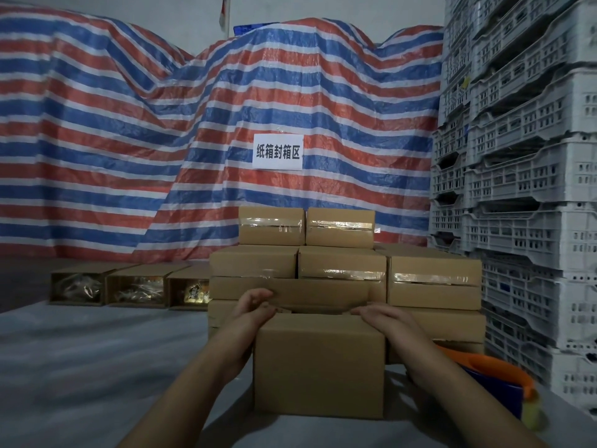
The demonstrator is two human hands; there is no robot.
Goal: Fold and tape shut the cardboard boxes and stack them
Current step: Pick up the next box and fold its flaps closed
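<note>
A plain brown cardboard box [318,367] stands in front of me on the grey surface. My left hand [255,310] rests at its upper left edge, fingers curled over the top toward the far flap. At the upper right edge my right hand [384,316] lies palm down on the box top. The box's top opening is hidden from this angle. Behind it rises a stack of taped boxes [342,270] in several tiers, clear tape across their fronts.
Three open boxes [129,287] with wrapped contents lie in a row at the left. An orange and blue tape dispenser [494,379] sits to the right of the box. Grey plastic crates [523,189] tower on the right; a striped tarp [161,140] with a paper sign hangs behind.
</note>
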